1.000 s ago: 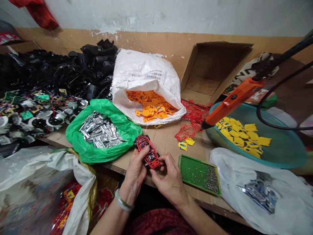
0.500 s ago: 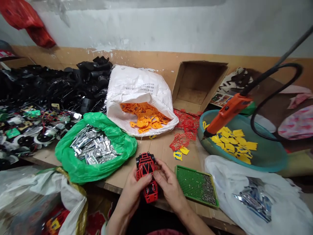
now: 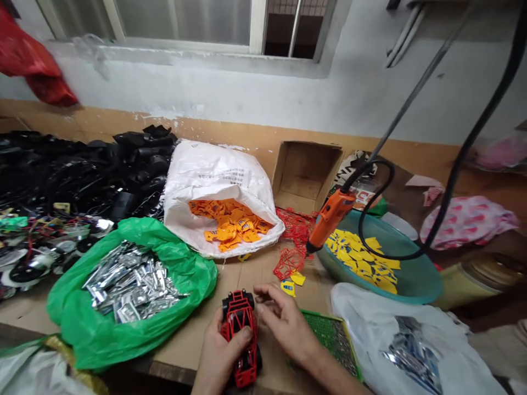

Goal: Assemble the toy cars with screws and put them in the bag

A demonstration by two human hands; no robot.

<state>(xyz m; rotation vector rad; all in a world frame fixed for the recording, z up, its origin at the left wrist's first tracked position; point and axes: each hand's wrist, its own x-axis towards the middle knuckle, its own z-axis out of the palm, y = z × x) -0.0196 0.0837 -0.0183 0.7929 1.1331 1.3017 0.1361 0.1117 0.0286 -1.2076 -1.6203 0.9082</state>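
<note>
Currently one desk [image 3: 230, 274] is carrying everything in reach. Largest down: one white sack [image 3: 214, 175] is lying with its mouth toward the person, showing orange pieces [image 3: 236, 227], too many to count; one green bag [image 3: 78, 329] is standing left of centre, holding silvery pieces [image 3: 127, 285], uncountable; one teal basin [image 3: 420, 274] is sitting at right with heaped yellow pieces [image 3: 360, 258], likewise; one cardboard box [image 3: 300, 175] is leaning behind. One orange power screwdriver [image 3: 331, 216] is hanging tip-down beside the basin. Two hands are working: the left hand [image 3: 220, 351] is gripping one red toy car [image 3: 242, 310], thumb across its top, above the near edge of the desk; the right hand [image 3: 288, 329] is hovering just beside the car's far wheels, fingers loosely curled, and I cannot tell whether they are touching or pinching anything. Step in hand is looking like fingertip work at that end; next move, I judge, is calling for a steady left grip and a light right touch. One green tray [image 3: 325, 329] is lying partly behind the right forearm. Smallest: one loose red frame [image 3: 288, 264] is resting apart from a tangled heap, two yellow scraps just beside it.
</note>
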